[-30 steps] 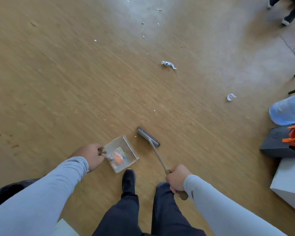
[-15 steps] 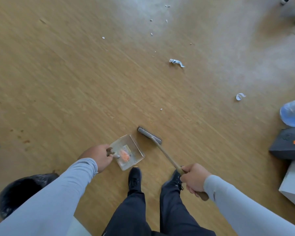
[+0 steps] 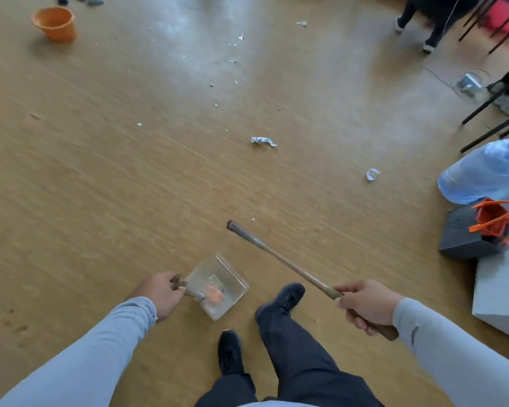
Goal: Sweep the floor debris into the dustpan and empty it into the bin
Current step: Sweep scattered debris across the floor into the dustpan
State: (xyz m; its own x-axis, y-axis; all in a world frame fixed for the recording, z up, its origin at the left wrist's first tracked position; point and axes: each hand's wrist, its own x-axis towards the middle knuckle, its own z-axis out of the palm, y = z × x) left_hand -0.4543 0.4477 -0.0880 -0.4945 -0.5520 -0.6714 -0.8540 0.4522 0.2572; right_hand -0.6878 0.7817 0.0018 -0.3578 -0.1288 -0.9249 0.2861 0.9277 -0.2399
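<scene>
My left hand [image 3: 159,293] grips the handle of a metal dustpan [image 3: 232,276], held low over the wooden floor just ahead of my feet. Orange and greenish scraps [image 3: 213,293] lie inside the pan. My right hand [image 3: 366,305] holds the wooden handle of a broom [image 3: 279,258]; its dark head [image 3: 237,227] is out ahead of the pan. A small white crumb [image 3: 253,220] lies just beyond the broom head. A twisted paper scrap [image 3: 263,141], a curled white strip [image 3: 372,174] and several small white bits [image 3: 234,61] are scattered farther off.
An orange bucket [image 3: 55,23] stands at the far left. On the right are a blue plastic bag [image 3: 488,171], a dark box [image 3: 465,236] with an orange bag [image 3: 492,220], a white block [image 3: 503,292] and chair legs [image 3: 491,124]. Another person's legs [image 3: 420,22] are at the far right.
The view has lifted and pulled back, showing more of the room. The black bin at lower left has left the frame. The broom head now reaches farther from the dustpan.
</scene>
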